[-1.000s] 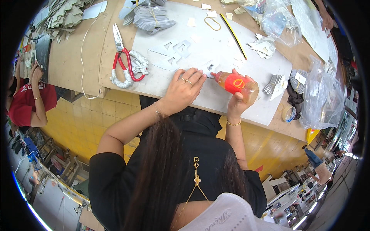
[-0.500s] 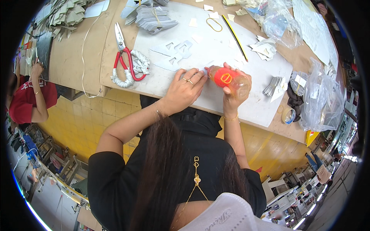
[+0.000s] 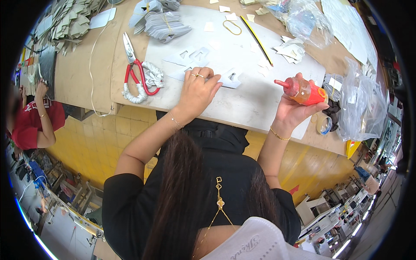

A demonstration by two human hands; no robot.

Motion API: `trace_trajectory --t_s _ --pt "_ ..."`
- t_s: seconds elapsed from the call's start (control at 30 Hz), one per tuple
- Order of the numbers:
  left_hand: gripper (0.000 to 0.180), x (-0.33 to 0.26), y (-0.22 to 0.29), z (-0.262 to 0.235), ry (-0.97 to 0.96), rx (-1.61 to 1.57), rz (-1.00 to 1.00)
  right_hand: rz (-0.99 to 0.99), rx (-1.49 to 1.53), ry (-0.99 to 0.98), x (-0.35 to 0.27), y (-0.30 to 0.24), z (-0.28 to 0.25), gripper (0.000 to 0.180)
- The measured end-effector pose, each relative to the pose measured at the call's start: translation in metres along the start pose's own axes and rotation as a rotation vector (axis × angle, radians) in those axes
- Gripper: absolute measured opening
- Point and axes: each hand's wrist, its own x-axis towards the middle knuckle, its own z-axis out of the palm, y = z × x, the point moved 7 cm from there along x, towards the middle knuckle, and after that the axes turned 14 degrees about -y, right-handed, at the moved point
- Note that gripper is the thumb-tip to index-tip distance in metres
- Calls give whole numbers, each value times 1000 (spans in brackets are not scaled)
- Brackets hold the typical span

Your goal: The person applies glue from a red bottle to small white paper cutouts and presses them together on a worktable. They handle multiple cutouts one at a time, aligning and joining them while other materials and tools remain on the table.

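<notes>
My right hand (image 3: 294,110) grips a red squeeze bottle (image 3: 303,91) with a pointed nozzle, lifted off the board with its tip aimed left. My left hand (image 3: 197,93) lies flat on the white board (image 3: 242,104), fingers pressing on small white cut-out pieces (image 3: 229,79). More white cut pieces (image 3: 193,55) lie just beyond my fingers.
Red-handled scissors (image 3: 136,71) wrapped in white cord lie left of my hand. A grey stack of cut pieces (image 3: 164,24), a yellow ruler (image 3: 258,39), a rubber band (image 3: 232,27) and clear plastic bags (image 3: 362,99) crowd the table. Another person in red (image 3: 32,125) sits at the left.
My right hand has pulled the red bottle away from the cut pieces, up and to the right. My left hand stays pressed on the pieces.
</notes>
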Motion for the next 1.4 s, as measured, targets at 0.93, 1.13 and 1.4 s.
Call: trace_trajectory --t_s 0.93,1.13,1.4 --pt "11 -6 -14 5 -170 -608 -191 134 -94 -116 -6 24 -16 65" --pt "14 -18 -24 11 -390 -1221 -435 122 -105 -111 -2 21 -19 65" --pt "9 -51 -67 -52 -562 -601 -507 137 -115 -149 0 23 -17 63"
